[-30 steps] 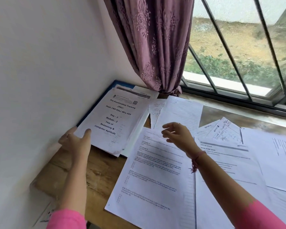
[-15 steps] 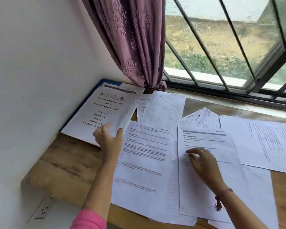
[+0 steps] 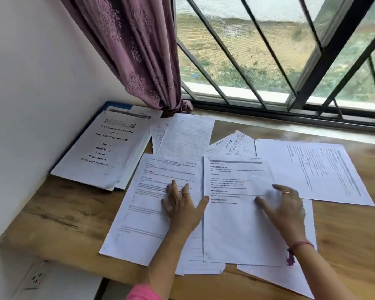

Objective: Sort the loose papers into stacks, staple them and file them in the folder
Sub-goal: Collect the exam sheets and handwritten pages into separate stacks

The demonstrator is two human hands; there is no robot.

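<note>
Loose white papers lie spread over the wooden desk [image 3: 59, 215]. My left hand [image 3: 183, 205] rests flat with spread fingers on a printed question sheet [image 3: 143, 215] in the middle. My right hand [image 3: 284, 204] lies with relaxed fingers on a printed sheet with bold headings [image 3: 232, 230] just to its right. At the back left a stack headed "Pre Examination Training" [image 3: 100, 152] sits on a blue folder [image 3: 74, 146] against the wall. A lined sheet [image 3: 186, 137], small handwritten slips [image 3: 236, 146] and a wide printed sheet [image 3: 316, 169] lie behind and right. No stapler is visible.
A white wall [image 3: 30, 94] bounds the desk on the left. A purple curtain [image 3: 134, 50] hangs at the back corner beside a barred window [image 3: 268, 61]. Bare wood shows at the desk's front left and far right. A wall socket [image 3: 36, 278] sits below the desk edge.
My left hand left the folder stack and moved right onto the question sheet. My right hand swept from above the papers down onto the headed sheet. The camera turned right.
</note>
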